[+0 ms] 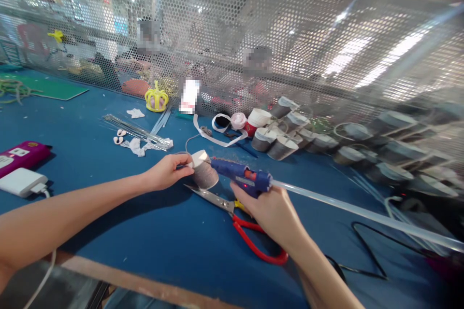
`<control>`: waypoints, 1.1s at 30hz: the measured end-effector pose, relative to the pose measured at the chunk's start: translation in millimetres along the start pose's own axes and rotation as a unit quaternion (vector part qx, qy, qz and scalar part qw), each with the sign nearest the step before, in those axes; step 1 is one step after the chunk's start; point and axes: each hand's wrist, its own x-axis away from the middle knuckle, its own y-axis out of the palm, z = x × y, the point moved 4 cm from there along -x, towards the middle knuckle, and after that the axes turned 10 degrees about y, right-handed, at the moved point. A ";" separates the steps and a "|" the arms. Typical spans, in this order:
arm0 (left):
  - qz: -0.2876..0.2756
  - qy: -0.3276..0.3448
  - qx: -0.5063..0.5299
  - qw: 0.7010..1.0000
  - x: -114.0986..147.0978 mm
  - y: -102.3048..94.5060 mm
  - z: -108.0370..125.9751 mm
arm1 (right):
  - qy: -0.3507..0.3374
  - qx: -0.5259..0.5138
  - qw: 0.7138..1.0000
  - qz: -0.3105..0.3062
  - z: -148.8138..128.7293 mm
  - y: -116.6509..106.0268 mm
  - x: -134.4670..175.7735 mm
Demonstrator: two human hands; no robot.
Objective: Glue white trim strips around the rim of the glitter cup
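In the head view my left hand (pixel 169 172) pinches the rim of a small grey cup-shaped piece (pixel 207 177) with a white inside, tilted above the table. A thin grey cord runs up from its rim. My right hand (pixel 270 205) is wrapped around a blue glue gun (pixel 241 174), whose nozzle points at the rim of the cup-shaped piece, touching or very near it. A long clear glue stick (pixel 348 212) sticks out of the gun's back. Below the gun lie open scissors (pixel 217 199) with red handles, partly hidden by my right hand.
Several grey cups (pixel 284 147) are piled at the right along a perforated metal screen (pixel 217 19). Thin wires (pixel 136 130), white ribbon (pixel 217 141) and a yellow crown-shaped piece (pixel 157 99) lie behind my hands. A white power bank (pixel 22 182) and purple device (pixel 27 157) sit left. Black cable (pixel 369 251) runs at right.
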 end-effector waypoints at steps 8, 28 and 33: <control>0.009 -0.012 0.004 1.000 -0.9 1.5 3.6 | 0.002 -0.005 1.000 0.017 -4.7 11.2 7.3; -0.011 0.008 0.005 1.000 -1.8 -0.3 2.3 | 0.086 -0.102 0.991 0.015 11.5 7.0 -11.4; -0.008 0.004 -0.012 1.000 -1.1 -0.5 2.8 | 0.149 -0.173 0.972 -0.062 18.3 15.8 -12.5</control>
